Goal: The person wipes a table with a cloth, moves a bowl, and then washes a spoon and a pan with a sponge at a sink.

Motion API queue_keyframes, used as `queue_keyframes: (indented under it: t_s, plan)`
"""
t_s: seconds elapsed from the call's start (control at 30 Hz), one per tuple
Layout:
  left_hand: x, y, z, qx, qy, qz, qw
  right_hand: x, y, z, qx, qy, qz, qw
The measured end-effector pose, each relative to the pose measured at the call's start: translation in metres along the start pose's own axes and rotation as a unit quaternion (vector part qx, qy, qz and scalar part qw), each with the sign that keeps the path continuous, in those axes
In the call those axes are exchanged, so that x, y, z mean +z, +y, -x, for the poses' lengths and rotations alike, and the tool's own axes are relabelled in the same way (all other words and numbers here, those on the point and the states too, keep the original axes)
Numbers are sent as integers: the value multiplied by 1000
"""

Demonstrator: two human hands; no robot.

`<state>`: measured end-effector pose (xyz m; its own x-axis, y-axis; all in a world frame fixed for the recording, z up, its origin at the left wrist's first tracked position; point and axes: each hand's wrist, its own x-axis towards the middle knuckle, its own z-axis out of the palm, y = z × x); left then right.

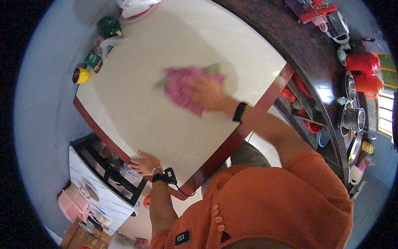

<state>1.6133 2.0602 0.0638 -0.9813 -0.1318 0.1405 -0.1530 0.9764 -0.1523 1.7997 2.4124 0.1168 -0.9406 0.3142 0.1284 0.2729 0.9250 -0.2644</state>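
A pink cloth with a greenish part at its edges lies bunched on the cream table top. My right hand presses on it with the palm down; hand and cloth are blurred, and the fingertips are hard to make out. My left hand rests on the near left edge of the table, its fingers apart and nothing in it. Black bands are on both wrists, and a small black device with a cable sits at the left one.
Along the wall stand a yellow cup, a green packet and a dark green bag. A dark counter with steel vessels curves along the right. A low marble-patterned table stands at the lower left.
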Motion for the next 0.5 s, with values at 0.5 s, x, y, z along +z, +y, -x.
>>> queue_keyframes:
  t_s: [0.5]
  plan:
    - [-9,4,2,9,-18,-25,999,-5,111,180,541,171,230,791]
